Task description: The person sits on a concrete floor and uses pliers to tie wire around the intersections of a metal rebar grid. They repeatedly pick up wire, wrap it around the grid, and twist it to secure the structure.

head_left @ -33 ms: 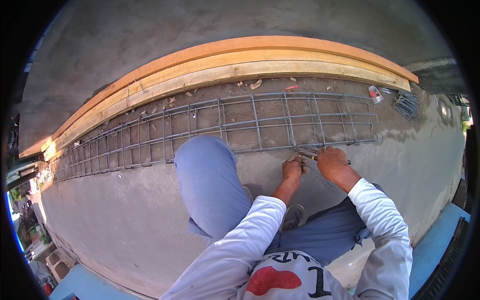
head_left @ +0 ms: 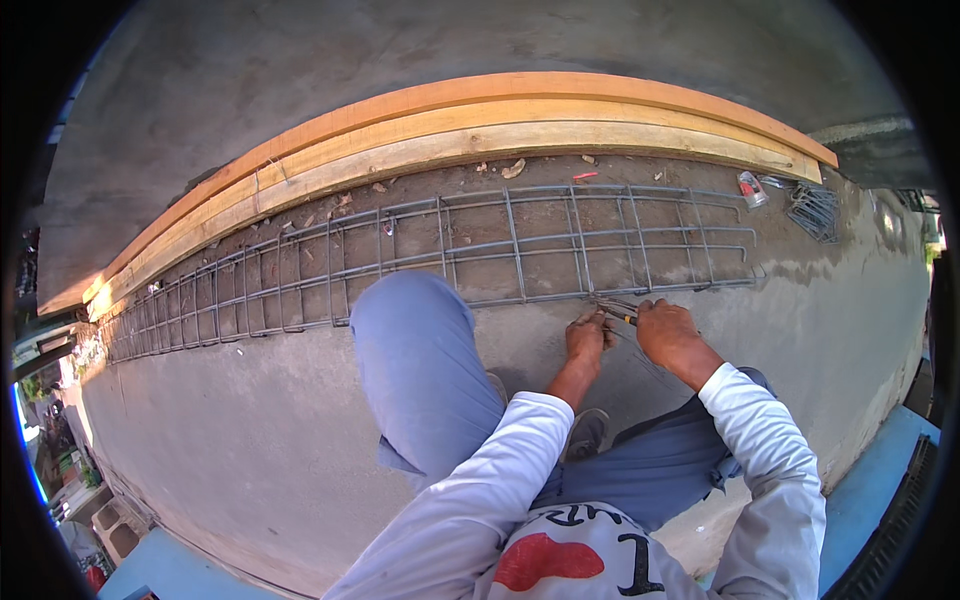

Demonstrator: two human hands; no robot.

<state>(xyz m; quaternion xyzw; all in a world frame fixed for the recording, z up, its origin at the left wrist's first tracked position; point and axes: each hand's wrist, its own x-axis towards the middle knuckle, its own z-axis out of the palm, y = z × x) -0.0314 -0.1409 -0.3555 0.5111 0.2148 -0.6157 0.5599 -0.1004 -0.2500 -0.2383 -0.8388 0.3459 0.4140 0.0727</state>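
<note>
A long steel rebar cage [head_left: 516, 240] lies on the floor in front of me, its bars crossed by square stirrups. At its near lower bar, toward the right end, my right hand [head_left: 672, 330] is closed round pliers [head_left: 622, 312] with dark, yellow-marked handles. The jaws of the pliers meet the bar close to a stirrup. Just below that spot my left hand [head_left: 586, 338] is pinched closed, its fingertips beside the jaws. Thin tie wires [head_left: 652, 366] trail from the left hand's fingers toward the lower right, partly hidden behind my right hand.
Long timber planks [head_left: 480, 135] lie stacked behind the cage, along a grey wall [head_left: 450, 45]. Bent steel stirrups [head_left: 815, 212] are piled at the right, near a clear cup [head_left: 751, 188]. My bent knee [head_left: 415, 340] is close to the cage. Wood scraps litter the ground.
My right hand has shifted very slightly down with the pliers, whose handles are turned a little. The left hand and the cage stay in place.
</note>
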